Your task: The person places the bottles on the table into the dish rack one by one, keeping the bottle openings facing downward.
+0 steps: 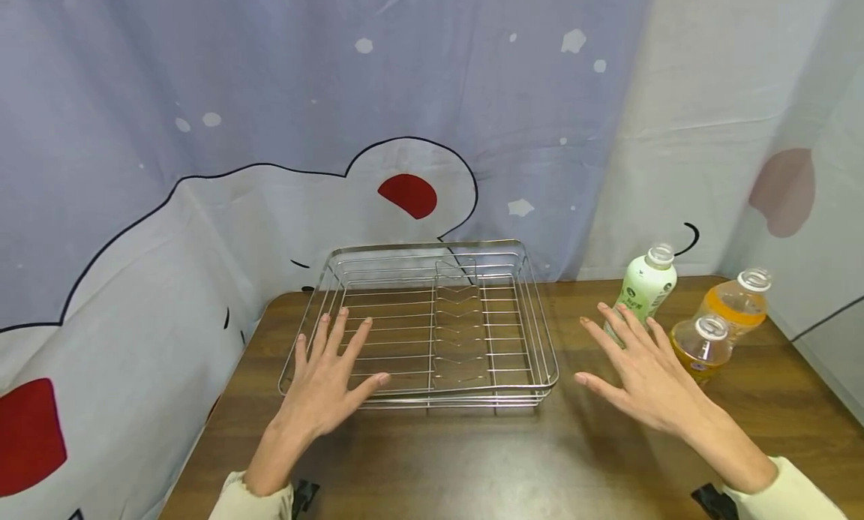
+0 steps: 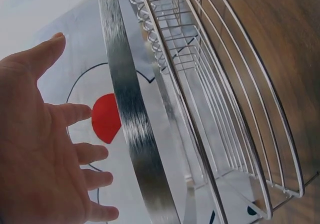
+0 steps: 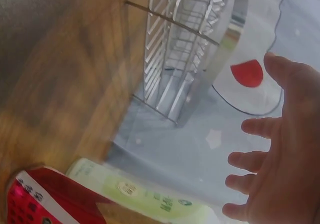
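A silver wire dish rack [image 1: 459, 391] with a ridged centre strip stands on the brown table. My left hand [image 1: 320, 389], fingers spread and palm down, hovers over its front left corner. In the left wrist view, a gap shows between those fingers and the broad metal rim [image 2: 132, 104]. To the right of the rack, my right hand [image 1: 651, 374] is held in the air with fingers apart, holding nothing. Its fingertips overlap a pale green bottle [image 1: 648, 286] in the head view. Two uncapped clear bottles with orange bands, one behind [image 1: 734, 304] and one nearer [image 1: 702, 347], stand beside it.
The wooden table [image 1: 472, 467] reaches back to a printed curtain [image 1: 270, 220], which also hangs along both sides. Low in the right wrist view, a red-labelled item [image 3: 55, 199] overlaps the green bottle.
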### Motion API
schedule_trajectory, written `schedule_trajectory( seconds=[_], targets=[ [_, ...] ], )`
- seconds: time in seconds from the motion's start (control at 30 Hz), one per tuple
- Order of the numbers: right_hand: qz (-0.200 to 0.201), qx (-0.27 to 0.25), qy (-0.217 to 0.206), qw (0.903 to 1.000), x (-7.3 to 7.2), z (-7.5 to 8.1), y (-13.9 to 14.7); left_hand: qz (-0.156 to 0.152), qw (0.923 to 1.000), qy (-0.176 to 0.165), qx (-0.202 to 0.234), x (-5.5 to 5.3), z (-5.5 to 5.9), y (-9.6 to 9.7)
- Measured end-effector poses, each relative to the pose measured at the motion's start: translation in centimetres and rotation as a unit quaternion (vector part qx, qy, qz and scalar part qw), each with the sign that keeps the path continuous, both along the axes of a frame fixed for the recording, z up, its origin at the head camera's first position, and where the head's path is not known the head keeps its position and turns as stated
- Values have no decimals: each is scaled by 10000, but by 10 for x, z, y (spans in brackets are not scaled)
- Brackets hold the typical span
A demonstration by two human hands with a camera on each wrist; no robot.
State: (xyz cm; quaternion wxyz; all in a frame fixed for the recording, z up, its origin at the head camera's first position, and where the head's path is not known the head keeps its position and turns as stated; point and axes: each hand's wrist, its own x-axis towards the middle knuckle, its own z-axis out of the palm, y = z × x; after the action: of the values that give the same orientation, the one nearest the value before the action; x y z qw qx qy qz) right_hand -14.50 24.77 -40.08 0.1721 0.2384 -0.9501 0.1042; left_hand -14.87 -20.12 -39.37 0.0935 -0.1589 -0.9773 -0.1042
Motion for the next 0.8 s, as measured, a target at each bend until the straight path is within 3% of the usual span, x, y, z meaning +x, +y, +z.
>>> schedule_trajectory(
  seconds=[0.47, 0.63, 0.8],
  targets=[
    [-278, -344, 1106, 9929, -2, 30, 29, 295, 9979, 133, 559, -3, 15, -27],
    [-535, -759, 1503, 9843, 5, 43, 48, 452, 9948, 235, 886, -6, 15, -38],
    [-1083, -1601, 1606, 9679, 17, 43, 69, 615, 9887, 324, 1325, -9, 10, -49]
  ],
)
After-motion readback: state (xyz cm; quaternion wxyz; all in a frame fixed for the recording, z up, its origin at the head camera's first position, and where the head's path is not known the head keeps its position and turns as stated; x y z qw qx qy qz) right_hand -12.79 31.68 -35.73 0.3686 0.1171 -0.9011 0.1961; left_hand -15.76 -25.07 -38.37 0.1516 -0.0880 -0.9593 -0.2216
